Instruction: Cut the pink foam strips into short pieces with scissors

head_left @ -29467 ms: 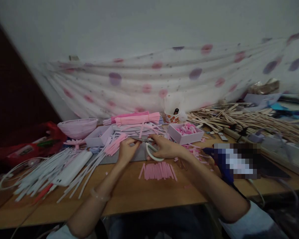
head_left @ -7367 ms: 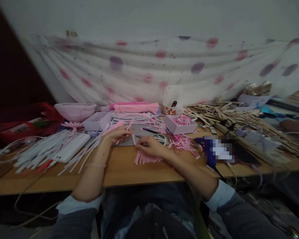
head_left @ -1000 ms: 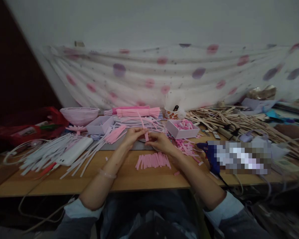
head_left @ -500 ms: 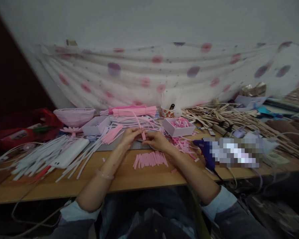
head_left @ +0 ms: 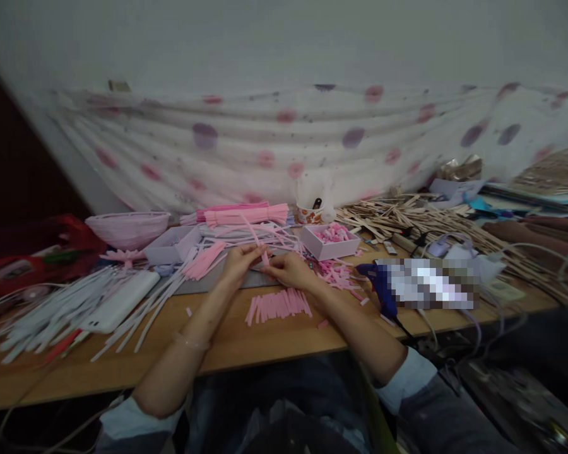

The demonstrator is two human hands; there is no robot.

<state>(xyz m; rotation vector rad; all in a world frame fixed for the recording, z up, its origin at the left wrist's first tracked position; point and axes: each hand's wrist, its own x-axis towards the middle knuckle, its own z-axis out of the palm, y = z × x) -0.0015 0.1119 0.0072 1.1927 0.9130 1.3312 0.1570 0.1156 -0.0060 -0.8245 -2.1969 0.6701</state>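
Observation:
My left hand (head_left: 240,263) pinches a long pink pipe cleaner (head_left: 250,228) that stands up from between its fingertips and leans to the left. Close beside it, my right hand (head_left: 289,271) has thumb and fingers closed at the lower end of the strip. Whether it grips the strip itself or something small and dark there, I cannot make out. Just in front of both hands lies a row of short pink pipe cleaner pieces (head_left: 278,306) on the table. A grey mat (head_left: 194,285) lies under and behind the hands.
Pink pipe cleaner bundles (head_left: 246,215) lie behind the hands. A white box (head_left: 329,249) holds pink pieces; another box (head_left: 170,247) stands left. White pipe cleaners (head_left: 52,312), a white phone (head_left: 123,302) and a pink bowl (head_left: 127,230) are leftward. A blue glue gun (head_left: 383,287) and wooden sticks (head_left: 407,217) lie right.
The whole view has shifted a little, so most things sit slightly further left. Both hands keep nearly the same pose around the pink pipe cleaner.

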